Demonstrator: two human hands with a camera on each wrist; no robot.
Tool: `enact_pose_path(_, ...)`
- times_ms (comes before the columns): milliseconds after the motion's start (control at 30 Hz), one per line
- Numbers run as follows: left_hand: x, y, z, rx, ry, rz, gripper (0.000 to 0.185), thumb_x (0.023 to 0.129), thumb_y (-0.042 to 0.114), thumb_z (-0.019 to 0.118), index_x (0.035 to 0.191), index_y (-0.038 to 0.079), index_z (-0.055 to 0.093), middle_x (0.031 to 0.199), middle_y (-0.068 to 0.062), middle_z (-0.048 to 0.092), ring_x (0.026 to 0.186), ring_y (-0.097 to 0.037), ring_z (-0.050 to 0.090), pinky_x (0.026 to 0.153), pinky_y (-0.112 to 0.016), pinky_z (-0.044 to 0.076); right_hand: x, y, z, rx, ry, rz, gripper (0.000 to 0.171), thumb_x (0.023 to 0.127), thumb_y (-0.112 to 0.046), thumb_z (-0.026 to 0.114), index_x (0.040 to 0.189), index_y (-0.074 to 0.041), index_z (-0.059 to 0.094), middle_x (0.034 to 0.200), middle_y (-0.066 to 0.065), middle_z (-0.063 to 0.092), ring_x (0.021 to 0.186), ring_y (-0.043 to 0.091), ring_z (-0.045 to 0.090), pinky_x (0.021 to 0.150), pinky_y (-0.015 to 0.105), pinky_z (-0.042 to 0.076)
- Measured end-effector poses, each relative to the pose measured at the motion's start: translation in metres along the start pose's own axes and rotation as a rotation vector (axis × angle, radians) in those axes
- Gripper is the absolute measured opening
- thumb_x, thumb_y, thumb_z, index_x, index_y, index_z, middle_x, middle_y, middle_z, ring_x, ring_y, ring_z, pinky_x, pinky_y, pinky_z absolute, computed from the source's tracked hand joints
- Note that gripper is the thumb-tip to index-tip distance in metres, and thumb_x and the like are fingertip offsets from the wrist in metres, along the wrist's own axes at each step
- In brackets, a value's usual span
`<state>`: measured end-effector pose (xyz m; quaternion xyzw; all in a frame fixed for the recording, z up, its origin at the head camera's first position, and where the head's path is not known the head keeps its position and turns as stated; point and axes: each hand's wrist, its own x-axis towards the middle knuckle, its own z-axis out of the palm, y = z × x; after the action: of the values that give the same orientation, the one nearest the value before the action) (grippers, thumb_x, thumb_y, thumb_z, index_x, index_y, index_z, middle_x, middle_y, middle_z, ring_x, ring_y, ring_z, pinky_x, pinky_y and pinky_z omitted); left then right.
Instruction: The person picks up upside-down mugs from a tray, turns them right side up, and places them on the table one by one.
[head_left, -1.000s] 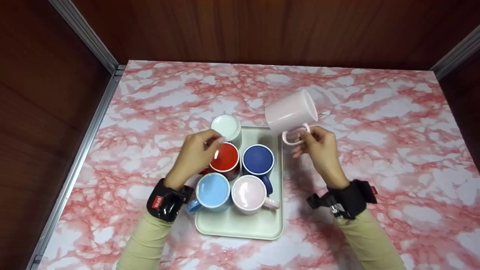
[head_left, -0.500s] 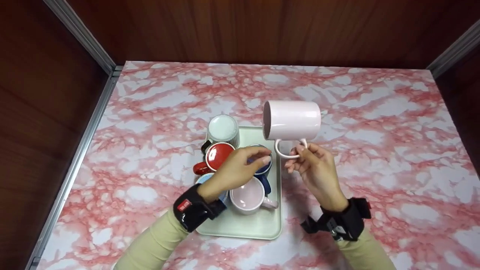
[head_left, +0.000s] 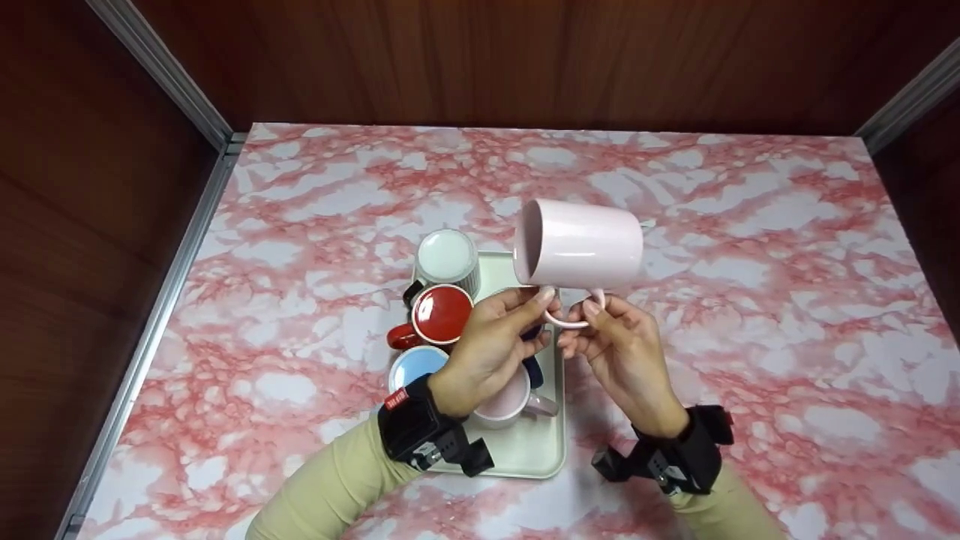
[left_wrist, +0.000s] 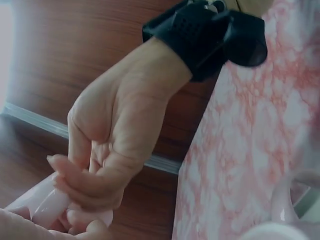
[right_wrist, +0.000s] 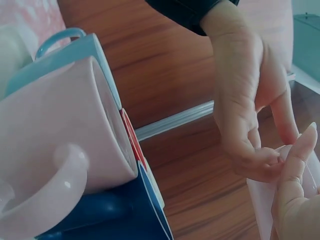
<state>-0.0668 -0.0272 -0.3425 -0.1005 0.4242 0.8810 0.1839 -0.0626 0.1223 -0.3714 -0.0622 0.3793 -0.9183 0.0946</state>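
Note:
A pale pink mug [head_left: 589, 244] is held above the tray's back right, lying on its side in the air with its mouth to the left and its handle towards me. My right hand [head_left: 630, 352] pinches the handle's right part between thumb and fingers. On the handle's left part, close under the mug's wall, my left hand [head_left: 487, 349] pinches with thumb and fingertips. Below the left hand, a dark blue mug [right_wrist: 120, 212] is largely hidden in the head view. A second pink mug [head_left: 504, 409] is partly covered by the left hand and wrist.
A pale tray [head_left: 525, 461] bears the mugs. Along its left side stand a white ribbed mug [head_left: 448, 259], a red mug [head_left: 442, 315] and a light blue mug [head_left: 415, 365]. Brown wood-grain panels [head_left: 525, 67] border the pink marbled table [head_left: 750, 225].
My left hand has moved right from near the red mug and taken hold of the pink mug's handle. The mug has turned, its mouth swinging from right to left, and come slightly nearer.

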Motion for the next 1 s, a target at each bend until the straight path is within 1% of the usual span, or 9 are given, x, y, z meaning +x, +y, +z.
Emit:
enact_pose_path(100,-0.001,0.0,0.003,-0.05,-0.013,0.006,0.012,0.093,0.003,0.049,0.084,0.003,0.057,0.078,-0.006,0.056,0.074,-0.015,0.051,0.065,-0.025,0.043,0.0,0.001,0.001,-0.004,-0.029,-0.009,0.015,0.094,0.006,0.04,0.088,0.008,0.054,0.083,0.02,0.064,0.062,0.022,0.063,0.056,0.026,0.052)
enact_pose_path(167,-0.001,0.0,0.003,-0.075,-0.02,0.004,0.013,0.094,0.002,0.047,0.084,0.002,0.055,0.079,-0.007,0.054,0.074,-0.015,0.051,0.065,-0.025,0.043,0.0,0.002,0.0,-0.012,-0.053,-0.02,0.017,0.094,0.006,0.039,0.088,0.008,0.054,0.083,0.02,0.064,0.062,0.022,0.063,0.056,0.027,0.052)
enact_pose_path(333,-0.002,-0.001,0.001,-0.086,-0.016,-0.01,0.01,0.095,0.001,0.044,0.089,-0.002,0.051,0.082,-0.009,0.052,0.071,-0.015,0.049,0.063,-0.021,0.043,0.0,0.004,-0.002,-0.053,-0.1,-0.041,0.019,0.094,0.006,0.038,0.089,0.007,0.056,0.084,0.018,0.065,0.063,0.021,0.064,0.056,0.027,0.052)
enact_pose_path(467,-0.007,0.0,0.0,-0.087,-0.014,-0.003,0.007,0.094,0.0,0.044,0.092,-0.004,0.049,0.082,-0.011,0.051,0.069,-0.015,0.05,0.061,-0.021,0.044,0.0,0.004,-0.003,-0.107,-0.136,-0.055,0.019,0.094,0.006,0.039,0.09,0.007,0.058,0.084,0.016,0.065,0.064,0.02,0.063,0.055,0.028,0.052)
enact_pose_path(600,-0.011,0.002,-0.001,-0.1,-0.028,0.021,0.008,0.094,-0.003,0.043,0.09,-0.005,0.049,0.079,-0.011,0.051,0.069,-0.015,0.05,0.06,-0.02,0.044,0.0,0.003,-0.003,-0.239,-0.15,-0.07,0.017,0.094,0.003,0.043,0.093,0.009,0.059,0.086,0.015,0.063,0.065,0.02,0.062,0.056,0.03,0.052)
enact_pose_path(733,-0.015,0.004,-0.003,-0.094,-0.043,0.032,0.01,0.094,-0.002,0.042,0.088,-0.005,0.049,0.077,-0.011,0.05,0.068,-0.014,0.049,0.061,-0.019,0.044,-0.001,0.001,-0.005,-0.454,-0.131,-0.047,0.018,0.093,-0.002,0.048,0.098,0.012,0.059,0.091,0.015,0.064,0.071,0.023,0.063,0.061,0.034,0.053)
enact_pose_path(833,-0.017,0.007,-0.005,-0.071,-0.04,0.03,0.01,0.095,-0.001,0.042,0.092,-0.008,0.049,0.077,-0.01,0.049,0.069,-0.014,0.049,0.061,-0.019,0.043,-0.002,-0.002,-0.01,-0.606,-0.132,-0.006,0.024,0.093,-0.004,0.05,0.103,0.016,0.055,0.093,0.014,0.064,0.076,0.025,0.063,0.066,0.037,0.053)
enact_pose_path(900,-0.019,0.009,-0.007,-0.06,-0.027,0.028,0.012,0.095,-0.002,0.042,0.097,-0.011,0.047,0.078,-0.01,0.049,0.07,-0.013,0.048,0.061,-0.019,0.043,-0.002,-0.005,-0.014,-0.67,-0.136,0.013,0.026,0.093,-0.004,0.05,0.104,0.019,0.054,0.091,0.015,0.064,0.077,0.027,0.063,0.069,0.039,0.052)
enact_pose_path(1000,-0.021,0.015,-0.012,-0.038,0.003,0.037,0.012,0.094,-0.001,0.043,0.099,-0.012,0.048,0.079,-0.009,0.049,0.071,-0.014,0.048,0.061,-0.019,0.043,-0.002,-0.01,-0.022,-0.73,-0.109,0.038,0.025,0.093,-0.005,0.051,0.105,0.017,0.055,0.093,0.018,0.063,0.081,0.029,0.063,0.073,0.04,0.051)
